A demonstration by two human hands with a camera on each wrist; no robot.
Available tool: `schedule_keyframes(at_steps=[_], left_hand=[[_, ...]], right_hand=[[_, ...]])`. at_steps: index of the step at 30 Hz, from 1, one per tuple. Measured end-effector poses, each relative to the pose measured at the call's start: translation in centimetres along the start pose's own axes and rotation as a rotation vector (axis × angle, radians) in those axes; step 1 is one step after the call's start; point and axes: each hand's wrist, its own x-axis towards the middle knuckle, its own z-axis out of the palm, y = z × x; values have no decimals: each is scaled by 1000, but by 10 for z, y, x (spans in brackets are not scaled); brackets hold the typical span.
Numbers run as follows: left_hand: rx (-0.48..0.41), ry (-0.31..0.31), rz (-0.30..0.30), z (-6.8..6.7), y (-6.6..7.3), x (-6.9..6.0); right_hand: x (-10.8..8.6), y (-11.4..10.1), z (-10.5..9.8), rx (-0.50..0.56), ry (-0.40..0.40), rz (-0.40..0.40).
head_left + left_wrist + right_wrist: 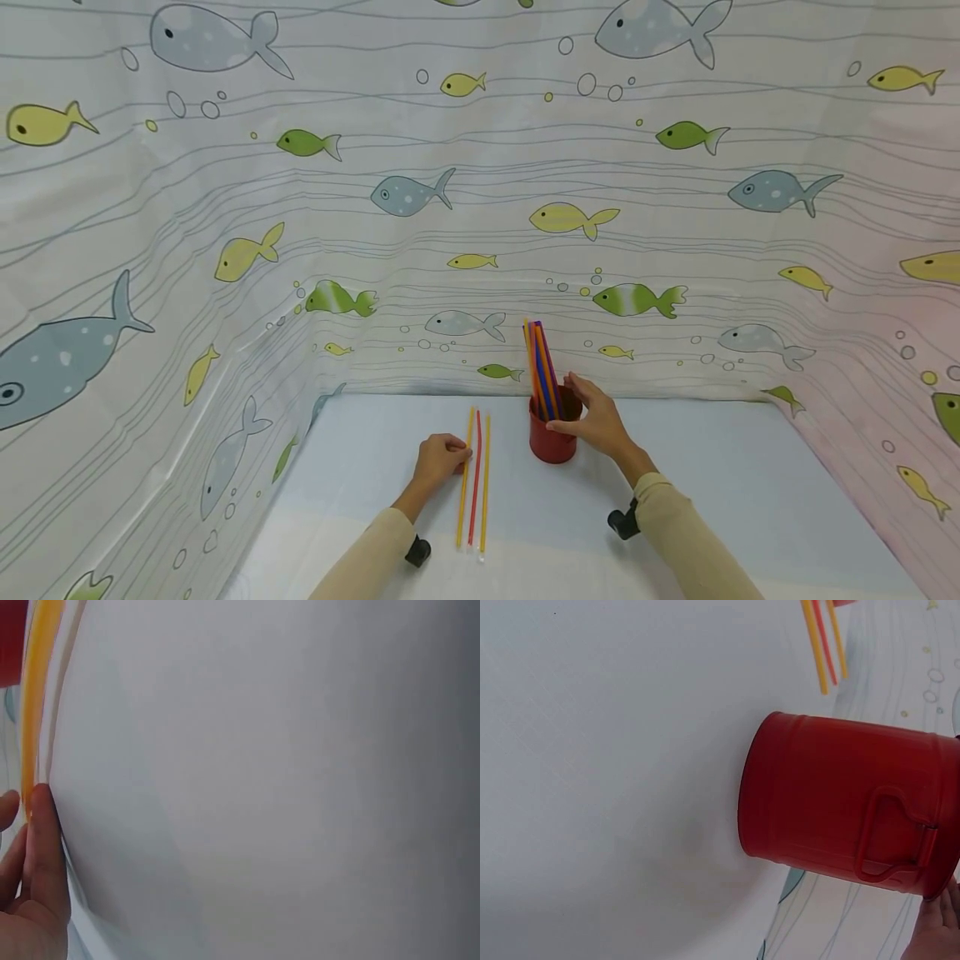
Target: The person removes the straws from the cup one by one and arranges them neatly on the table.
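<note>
Three straws lie side by side on the white table: a left yellow straw (462,508), a red straw (474,492) and a right yellow straw (485,492). The fingertips of my left hand (441,461) pinch the left yellow straw near its middle; in the left wrist view a yellow straw (36,697) runs down to the thumb and fingers. My right hand (597,423) grips the rim of an upright red cup (552,446), thumb in front and fingers behind. Several orange, blue and purple straws (542,358) stand leaning in it. A wire handle (866,832) shows on the cup's side.
The white table (675,467) carries the cup and the loose straws. A fish-patterned sheet (465,292) rises behind the table and along both sides, with the cup close to its back wall. Each wrist bears a small black camera (624,522).
</note>
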Motion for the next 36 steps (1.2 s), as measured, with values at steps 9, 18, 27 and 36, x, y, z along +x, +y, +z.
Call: schedule_keyframes(at_steps=[9, 18, 27, 36], left_hand=[[9, -24, 9, -1, 1, 0], [11, -20, 9, -1, 1, 0], [-18, -29, -1, -6, -1, -2], [43, -26, 17, -4, 2, -4]], right_hand=[[0, -1, -1, -9, -1, 2], [-1, -1, -2, 12, 1, 3], [-3, -2, -1, 8, -3, 9], [-2, -2, -1, 4, 3, -1]])
